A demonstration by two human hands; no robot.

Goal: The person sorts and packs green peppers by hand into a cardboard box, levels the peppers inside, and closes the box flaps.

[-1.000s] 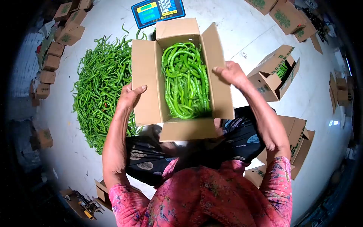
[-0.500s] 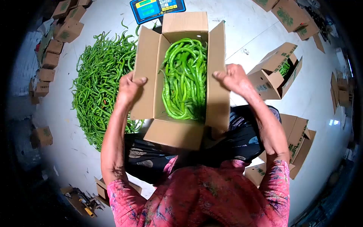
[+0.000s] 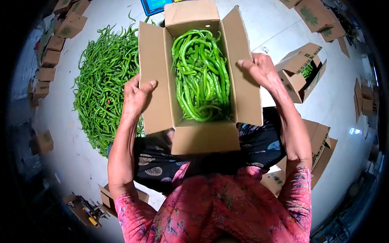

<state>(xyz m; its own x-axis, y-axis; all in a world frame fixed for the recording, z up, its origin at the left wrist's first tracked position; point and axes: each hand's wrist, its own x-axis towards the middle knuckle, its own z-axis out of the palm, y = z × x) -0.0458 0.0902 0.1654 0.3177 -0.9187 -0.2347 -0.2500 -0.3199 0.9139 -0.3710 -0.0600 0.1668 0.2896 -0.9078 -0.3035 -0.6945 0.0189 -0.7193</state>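
An open cardboard box (image 3: 156, 101) is held up in front of me, its four flaps spread outward. Long green chili peppers (image 3: 202, 77) fill the inside, lying curled and lengthwise. My left hand (image 3: 135, 95) grips the left side flap, thumb on the inner face and fingers behind it. On the other side my right hand (image 3: 262, 71) pinches the right flap the same way, its fingers partly hidden behind the cardboard. Below the near flap are my crossed legs in dark patterned trousers.
A large heap of loose green peppers (image 3: 105, 89) spreads over the floor at left. A blue digital scale (image 3: 156, 5) stands behind the box. At right sit a box holding peppers (image 3: 298, 67) and another open box (image 3: 320, 146). Several cartons (image 3: 50, 58) line the left wall.
The box has tilted and turned slightly in my hands, its near end swinging right and its far end shifting left. My right hand has moved a little right and up with its flap.
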